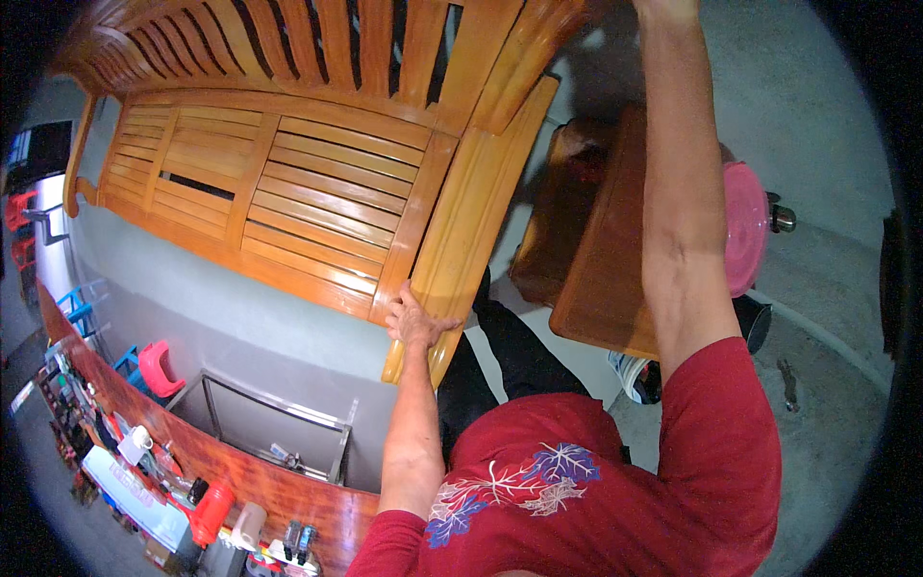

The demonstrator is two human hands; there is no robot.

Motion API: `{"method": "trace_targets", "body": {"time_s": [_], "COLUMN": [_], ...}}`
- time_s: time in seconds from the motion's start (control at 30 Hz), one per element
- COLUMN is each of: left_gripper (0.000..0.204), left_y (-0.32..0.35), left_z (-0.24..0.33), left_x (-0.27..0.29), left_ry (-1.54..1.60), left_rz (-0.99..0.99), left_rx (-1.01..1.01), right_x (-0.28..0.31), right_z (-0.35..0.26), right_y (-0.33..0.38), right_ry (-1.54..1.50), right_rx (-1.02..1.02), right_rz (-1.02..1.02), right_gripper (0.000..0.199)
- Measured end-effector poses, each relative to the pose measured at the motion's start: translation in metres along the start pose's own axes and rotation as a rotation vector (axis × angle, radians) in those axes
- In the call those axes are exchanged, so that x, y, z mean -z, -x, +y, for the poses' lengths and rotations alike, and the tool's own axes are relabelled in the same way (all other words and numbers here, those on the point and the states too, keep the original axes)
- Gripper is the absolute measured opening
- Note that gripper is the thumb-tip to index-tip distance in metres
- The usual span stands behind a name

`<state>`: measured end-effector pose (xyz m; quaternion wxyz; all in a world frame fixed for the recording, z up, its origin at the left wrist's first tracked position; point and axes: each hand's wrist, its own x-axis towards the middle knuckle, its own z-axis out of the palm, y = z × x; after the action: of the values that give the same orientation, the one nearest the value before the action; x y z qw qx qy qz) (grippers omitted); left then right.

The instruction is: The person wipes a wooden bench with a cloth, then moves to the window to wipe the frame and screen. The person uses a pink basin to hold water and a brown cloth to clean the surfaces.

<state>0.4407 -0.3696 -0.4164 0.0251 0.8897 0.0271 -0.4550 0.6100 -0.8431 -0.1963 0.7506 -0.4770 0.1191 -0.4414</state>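
Observation:
A glossy wooden bench [336,236] with a slatted seat and back fills the upper left of the head view. My left hand [415,319] rests on the front end of its near armrest [486,221], the fingers spread and the thumb apart. My right arm stretches far forward to the top edge. Only the wrist end of my right hand [668,8] shows there; its fingers are out of the picture, so whatever it touches is hidden.
Right of the bench stands a brown wooden table [606,279], partly behind my right arm. Beside it are a round pink plastic item [746,231] and a bucket [630,375]. At lower left lie a metal frame [341,442], a pink stool [159,369] and a cluttered red-brown tabletop [327,510].

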Motion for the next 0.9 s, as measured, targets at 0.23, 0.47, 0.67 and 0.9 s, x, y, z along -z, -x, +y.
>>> {"method": "trace_targets", "body": {"time_s": [0.23,0.47,0.67,0.9], "left_gripper": [0.123,0.129,0.126,0.128], "left_y": [0.001,-0.003,0.003,0.003], "left_z": [-0.003,-0.01,-0.007,-0.003], "left_x": [-0.002,-0.009,-0.005,-0.002], "left_ry": [0.043,0.068,0.059,0.019], "left_rz": [0.024,0.073,0.058,0.048], "left_rx": [-0.033,-0.069,-0.057,-0.073], "right_x": [0.11,0.083,0.038,0.062], "right_z": [0.123,0.161,0.123,0.187], "right_y": [0.092,0.205,0.24,0.329], "right_ry": [0.516,0.554,0.781,1.521], "right_rx": [-0.213,-0.765,-0.748,-0.353], "right_rz": [0.138,0.146,-0.138,-0.746], "right_gripper": [0.03,0.045,0.032,0.053]}}
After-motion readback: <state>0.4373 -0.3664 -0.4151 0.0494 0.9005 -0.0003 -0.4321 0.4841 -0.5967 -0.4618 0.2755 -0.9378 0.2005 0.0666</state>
